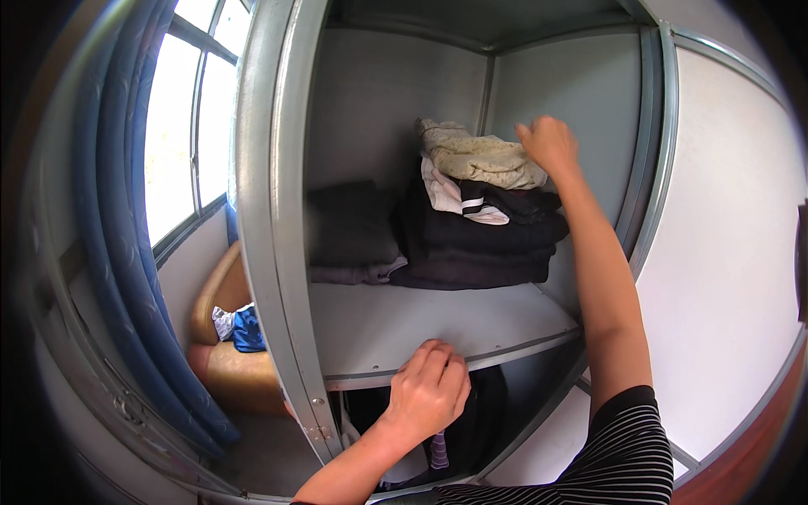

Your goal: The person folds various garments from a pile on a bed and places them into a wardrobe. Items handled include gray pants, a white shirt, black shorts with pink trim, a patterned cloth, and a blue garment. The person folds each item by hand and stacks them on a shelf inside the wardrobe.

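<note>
A pile of folded clothes stands on the shelf (404,322) of a metal-framed wardrobe. On top lies a crumpled beige patterned garment (483,154). Beneath it show a pale pink and white cloth (443,189) and folded dark garments (486,249). My right hand (550,144), fingers curled, is at the beige garment's right end; whether it pinches the fabric is hidden. My left hand (430,388) rests against the shelf's front edge with bent fingers, its thumb out of sight.
More dark folded clothing (353,221) sits left on the shelf. Dark clothes and a purple striped cloth (439,449) are in the compartment below. A metal post (278,189) borders the left, beyond it a blue curtain (120,221) and a tan sofa (237,369). A white panel (726,240) is at right.
</note>
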Demonstrator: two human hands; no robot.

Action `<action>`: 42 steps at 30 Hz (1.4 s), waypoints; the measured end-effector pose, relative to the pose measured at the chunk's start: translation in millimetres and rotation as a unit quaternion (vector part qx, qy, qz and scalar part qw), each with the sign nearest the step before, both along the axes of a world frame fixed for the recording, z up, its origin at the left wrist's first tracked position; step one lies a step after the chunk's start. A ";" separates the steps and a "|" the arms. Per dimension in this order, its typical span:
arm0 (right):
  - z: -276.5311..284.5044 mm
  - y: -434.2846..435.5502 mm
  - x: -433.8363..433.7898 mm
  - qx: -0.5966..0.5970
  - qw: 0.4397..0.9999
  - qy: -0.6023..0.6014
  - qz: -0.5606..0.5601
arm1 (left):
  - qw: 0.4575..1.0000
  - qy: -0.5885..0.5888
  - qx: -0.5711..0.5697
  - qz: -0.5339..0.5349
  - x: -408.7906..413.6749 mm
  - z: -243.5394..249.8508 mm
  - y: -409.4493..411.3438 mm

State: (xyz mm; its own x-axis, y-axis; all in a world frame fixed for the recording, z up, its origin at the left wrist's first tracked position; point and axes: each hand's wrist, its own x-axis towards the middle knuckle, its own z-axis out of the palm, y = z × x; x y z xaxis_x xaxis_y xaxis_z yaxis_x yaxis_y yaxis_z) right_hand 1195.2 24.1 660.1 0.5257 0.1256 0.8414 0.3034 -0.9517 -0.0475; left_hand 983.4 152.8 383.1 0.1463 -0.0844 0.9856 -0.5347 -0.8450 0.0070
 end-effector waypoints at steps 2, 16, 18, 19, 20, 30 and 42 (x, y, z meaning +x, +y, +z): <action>11.2 14.4 -4.5 -0.023 0.998 -0.043 0.036 | 1.000 0.004 0.002 0.022 0.5 -0.7 1.3; 37.6 78.9 157.8 -0.181 0.959 0.208 0.062 | 0.995 0.008 0.013 0.097 1.1 1.1 -4.1; 30.1 82.8 176.3 -0.201 0.947 0.240 0.075 | 0.994 0.002 0.015 0.110 2.9 -0.7 -3.9; 23.5 85.6 182.1 -0.208 0.943 0.245 0.085 | 0.993 0.001 0.016 0.117 2.8 0.1 -3.8; 18.5 88.4 188.2 -0.216 0.939 0.251 0.095 | 0.992 0.008 0.016 0.123 1.7 2.9 -4.3; 27.8 86.0 176.6 0.006 0.995 0.049 0.083 | 0.990 0.044 0.006 0.131 1.7 8.4 -7.7; 1.4 48.4 221.5 -0.159 0.969 0.181 -0.055 | 0.990 0.051 -0.007 0.133 1.1 11.6 -12.4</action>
